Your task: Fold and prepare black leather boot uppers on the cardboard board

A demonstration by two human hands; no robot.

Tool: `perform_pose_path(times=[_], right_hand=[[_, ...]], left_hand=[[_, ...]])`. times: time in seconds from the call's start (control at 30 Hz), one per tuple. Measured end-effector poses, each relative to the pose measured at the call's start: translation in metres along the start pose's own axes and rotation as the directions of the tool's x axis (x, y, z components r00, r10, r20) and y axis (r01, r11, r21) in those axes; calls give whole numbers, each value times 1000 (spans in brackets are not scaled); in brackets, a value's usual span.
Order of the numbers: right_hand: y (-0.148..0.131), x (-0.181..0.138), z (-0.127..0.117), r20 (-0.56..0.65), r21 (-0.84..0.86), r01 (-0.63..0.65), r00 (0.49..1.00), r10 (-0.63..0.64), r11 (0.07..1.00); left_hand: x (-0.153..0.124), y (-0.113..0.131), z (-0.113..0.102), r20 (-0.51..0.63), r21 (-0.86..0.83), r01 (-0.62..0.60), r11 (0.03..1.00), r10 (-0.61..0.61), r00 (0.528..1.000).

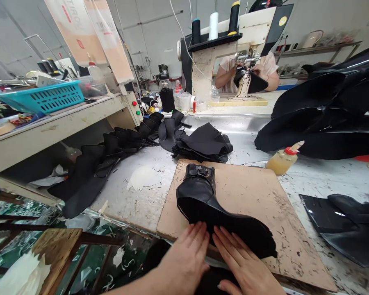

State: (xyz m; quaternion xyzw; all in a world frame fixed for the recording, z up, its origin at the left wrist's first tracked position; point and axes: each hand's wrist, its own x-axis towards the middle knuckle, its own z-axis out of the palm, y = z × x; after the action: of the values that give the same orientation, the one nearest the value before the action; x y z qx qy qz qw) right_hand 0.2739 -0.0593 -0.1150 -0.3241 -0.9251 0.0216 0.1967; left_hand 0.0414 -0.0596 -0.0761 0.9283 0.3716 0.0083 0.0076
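A black boot upper point(199, 190) with a buckled strap lies on its side on a tan board point(246, 184). Its dark sole-side edge faces me. My left hand point(187, 250) rests flat with fingers stretched on the near edge of the boot upper. Beside it my right hand point(242, 258) presses flat on the same edge, fingers extended and thumb apart. Neither hand grips anything. Just beyond the board sits a stack of black cut pieces point(203, 143).
A row of black boot pieces point(107, 151) runs along the left. A glue bottle point(283, 159) stands right of the board, near black piles point(326, 106). Behind is a sewing machine point(203, 57), where another person works. A turquoise basket point(46, 98) sits on the left shelf.
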Motion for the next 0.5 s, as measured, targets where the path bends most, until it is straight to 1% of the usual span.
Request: perform_pose_path(times=[0.1,0.17,0.2,0.27,0.3,0.33,0.4,0.43,0.47,0.5], right_hand=[[-1,1,-4,27,150,-75,997,72,986],[-2,12,-10,99,313,-196,980,173,929],[-4,21,-12,144,387,-283,959,246,878],[-6,46,-11,201,470,-450,892,404,759],[-7,61,-8,190,477,-510,855,482,716],[-6,76,-2,155,471,-547,824,545,693],[-1,105,14,62,447,-573,786,615,687],[3,118,22,22,437,-573,777,629,693],[8,129,30,-9,430,-561,780,625,707],[13,138,35,-31,427,-539,794,607,726]], left_hand=[[4,20,13,-12,-105,70,992,-72,997],[6,23,17,-10,-131,79,988,-81,997],[6,22,17,-17,-134,76,988,-79,997],[6,18,16,-37,-133,61,989,-66,997],[7,16,16,-41,-126,53,991,-58,997],[7,14,16,-42,-115,44,992,-49,998],[8,13,18,-49,-85,27,996,-32,998],[8,13,21,-60,-69,20,997,-24,998],[8,13,24,-73,-55,17,998,-21,997],[8,13,27,-86,-49,19,999,-23,996]])
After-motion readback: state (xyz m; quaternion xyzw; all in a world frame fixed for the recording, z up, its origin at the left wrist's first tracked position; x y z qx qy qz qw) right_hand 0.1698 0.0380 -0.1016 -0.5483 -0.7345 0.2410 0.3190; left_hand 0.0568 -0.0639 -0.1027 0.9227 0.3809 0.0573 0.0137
